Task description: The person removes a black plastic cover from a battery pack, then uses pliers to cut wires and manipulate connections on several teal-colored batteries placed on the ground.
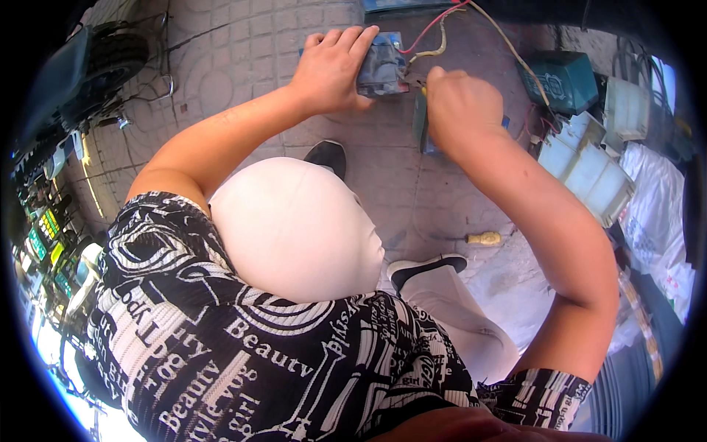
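Observation:
My left hand (337, 68) grips a blue and dark block that looks like a battery (384, 66), its fingers over the far side and its thumb at the near corner. A red wire (428, 31) runs to the block's top right. Beside it a yellowish wire (434, 53) ends in a bend. Just right of the block, my right hand (464, 103) is closed in a fist. A small yellow bit shows at its fingers, but what it holds is mostly hidden. Under this hand stands another greenish-blue block (421, 121), largely covered.
A screwdriver with a yellow handle (483, 239) lies on the paving near my shoe (427, 269). To the right are a dark green box (561, 81), pale battery-like blocks (587, 168) and a white plastic bag (654, 221). A wheel (114, 59) stands at the far left.

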Demonstrator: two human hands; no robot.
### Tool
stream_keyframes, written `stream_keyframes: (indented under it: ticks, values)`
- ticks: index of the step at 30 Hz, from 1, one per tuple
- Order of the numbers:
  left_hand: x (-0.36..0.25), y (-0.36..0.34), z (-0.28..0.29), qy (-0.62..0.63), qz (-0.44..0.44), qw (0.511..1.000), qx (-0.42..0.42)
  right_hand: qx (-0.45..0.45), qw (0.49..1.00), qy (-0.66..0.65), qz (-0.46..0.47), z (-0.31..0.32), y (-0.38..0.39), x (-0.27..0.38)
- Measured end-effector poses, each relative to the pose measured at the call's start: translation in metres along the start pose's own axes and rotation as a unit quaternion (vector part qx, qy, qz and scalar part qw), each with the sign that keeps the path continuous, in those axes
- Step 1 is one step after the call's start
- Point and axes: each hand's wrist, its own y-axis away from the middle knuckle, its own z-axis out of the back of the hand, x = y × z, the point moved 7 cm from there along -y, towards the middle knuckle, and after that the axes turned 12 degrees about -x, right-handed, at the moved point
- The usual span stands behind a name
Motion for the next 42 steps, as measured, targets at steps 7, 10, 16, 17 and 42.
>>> stream_keyframes:
  ticks: [7,10,16,17,42]
  values:
    - [0.0,-0.003,-0.001,0.011,0.0,1.0,0.012,-0.113,0.938,0.249,0.215,0.02,-0.013,0.053]
    - [0.002,0.001,-0.002,0.007,-0.002,1.0,0.006,-0.084,0.994,0.014,0.075,0.029,-0.012,0.02]
    - [0.001,0.003,0.0,-0.008,-0.01,1.0,-0.004,0.203,0.752,-0.536,-0.326,-0.022,0.042,-0.081]
    - [0.002,0.005,-0.001,-0.009,-0.006,1.0,-0.003,0.222,0.691,-0.602,-0.333,-0.026,0.053,-0.071]
    - [-0.007,-0.022,-0.012,0.108,-0.026,0.993,0.029,-0.072,0.852,-0.48,-0.198,-0.048,0.046,-0.043]
